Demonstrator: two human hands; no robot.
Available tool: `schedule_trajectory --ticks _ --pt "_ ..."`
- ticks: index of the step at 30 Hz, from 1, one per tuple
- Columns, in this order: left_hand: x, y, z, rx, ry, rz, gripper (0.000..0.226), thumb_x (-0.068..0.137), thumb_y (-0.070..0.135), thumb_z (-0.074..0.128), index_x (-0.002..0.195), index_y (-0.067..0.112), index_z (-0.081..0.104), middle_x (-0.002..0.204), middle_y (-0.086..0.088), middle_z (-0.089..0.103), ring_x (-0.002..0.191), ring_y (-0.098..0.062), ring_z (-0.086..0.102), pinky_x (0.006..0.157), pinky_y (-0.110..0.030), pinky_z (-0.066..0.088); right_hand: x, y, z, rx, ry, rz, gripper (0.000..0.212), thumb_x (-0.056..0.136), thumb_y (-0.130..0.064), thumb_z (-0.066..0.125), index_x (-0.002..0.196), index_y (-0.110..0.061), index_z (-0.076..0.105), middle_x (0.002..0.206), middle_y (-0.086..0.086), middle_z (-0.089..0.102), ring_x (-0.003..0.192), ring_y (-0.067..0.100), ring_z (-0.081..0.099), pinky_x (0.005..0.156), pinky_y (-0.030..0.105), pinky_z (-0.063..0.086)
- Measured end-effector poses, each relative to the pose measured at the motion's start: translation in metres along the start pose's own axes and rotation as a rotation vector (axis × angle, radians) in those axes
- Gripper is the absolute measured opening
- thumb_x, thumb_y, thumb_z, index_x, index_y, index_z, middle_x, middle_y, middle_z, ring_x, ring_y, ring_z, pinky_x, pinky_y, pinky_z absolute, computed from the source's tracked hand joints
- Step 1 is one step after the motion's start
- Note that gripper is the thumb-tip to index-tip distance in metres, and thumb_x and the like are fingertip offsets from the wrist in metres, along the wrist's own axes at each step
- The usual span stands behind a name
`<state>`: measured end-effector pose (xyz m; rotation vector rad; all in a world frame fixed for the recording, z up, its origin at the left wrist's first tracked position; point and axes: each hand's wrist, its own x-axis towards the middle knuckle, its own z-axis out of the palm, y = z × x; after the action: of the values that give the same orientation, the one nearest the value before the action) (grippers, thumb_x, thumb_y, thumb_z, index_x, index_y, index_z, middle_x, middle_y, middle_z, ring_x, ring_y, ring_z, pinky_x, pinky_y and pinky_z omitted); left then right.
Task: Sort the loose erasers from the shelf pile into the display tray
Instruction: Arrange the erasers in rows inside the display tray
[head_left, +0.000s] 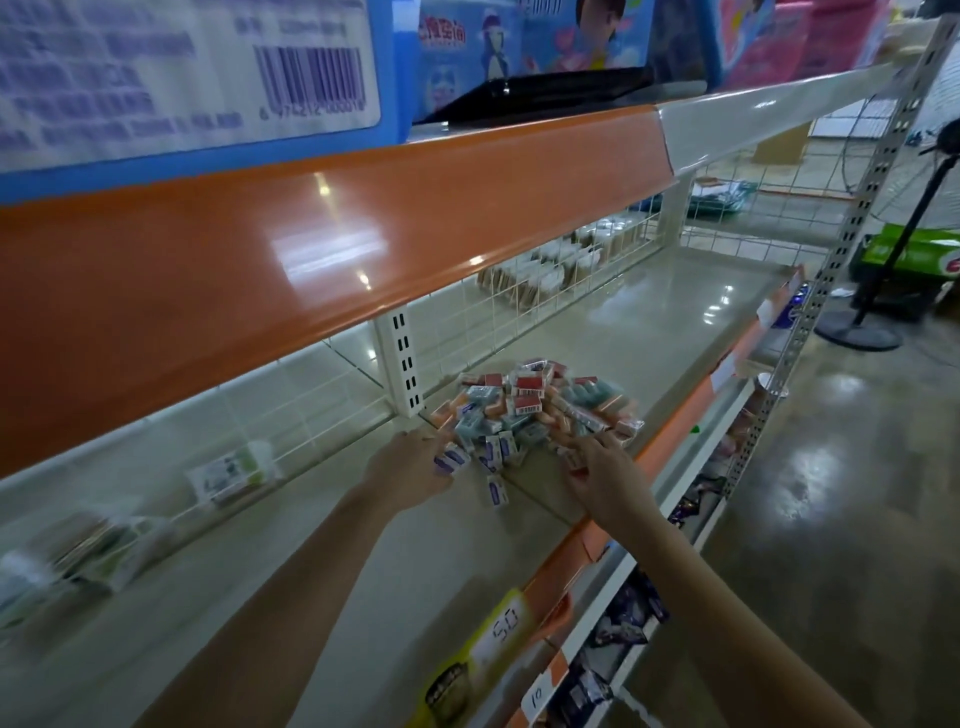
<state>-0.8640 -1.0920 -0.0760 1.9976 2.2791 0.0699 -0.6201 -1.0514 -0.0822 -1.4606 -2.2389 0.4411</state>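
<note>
A pile of loose erasers (535, 410) in red, blue, teal and orange wrappers lies on the grey shelf (649, 332), close to the white upright. One blue-and-white eraser (497, 491) lies apart at the pile's near edge. My left hand (410, 470) is at the pile's left edge, its fingers curled round a blue-and-white eraser (451, 460). My right hand (597, 470) reaches in from the right, with straight fingers resting on the pile's near right side. I cannot pick out a display tray with certainty.
A small green-and-white box (228, 475) leans on the wire back at the left, with blurred packs (88, 551) further left. An orange shelf front (311, 249) overhangs above. Price tags (498, 623) line the shelf's front edge. A standing fan (878, 291) is on the floor at the right.
</note>
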Motion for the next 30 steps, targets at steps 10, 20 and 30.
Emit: schedule_trajectory --ticks 10,20,30 --pt "-0.02 0.005 0.003 0.04 0.179 -0.042 0.025 0.09 0.037 0.056 0.104 0.017 0.061 0.103 -0.002 0.061 0.098 -0.019 0.054 0.069 -0.029 0.037 0.009 0.005 0.003 0.02 -0.018 0.058 0.023 0.089 -0.025 0.06 0.103 -0.007 0.06 0.102 0.011 0.063 0.084 0.02 0.055 0.063 0.022 0.035" --pt "-0.081 -0.014 0.0 -0.294 0.276 -0.177 0.012 0.081 0.036 0.067 0.089 0.028 0.064 0.093 0.01 0.065 0.074 -0.008 0.049 0.063 -0.025 0.037 -0.024 -0.064 0.01 0.217 -0.162 -0.206 0.037 0.083 -0.008 0.064 0.119 -0.012 0.055 0.114 0.002 0.052 0.098 0.012 0.05 0.083 0.014 0.036" --pt "-0.232 -0.062 -0.024 -0.285 0.453 -0.349 0.015 0.084 0.03 0.066 0.099 0.03 0.068 0.094 0.014 0.063 0.084 -0.007 0.047 0.07 -0.023 0.039 -0.081 -0.176 0.049 0.325 -0.361 -0.584 0.039 0.081 -0.001 0.061 0.118 -0.014 0.055 0.11 -0.002 0.047 0.096 0.011 0.051 0.078 -0.001 0.033"
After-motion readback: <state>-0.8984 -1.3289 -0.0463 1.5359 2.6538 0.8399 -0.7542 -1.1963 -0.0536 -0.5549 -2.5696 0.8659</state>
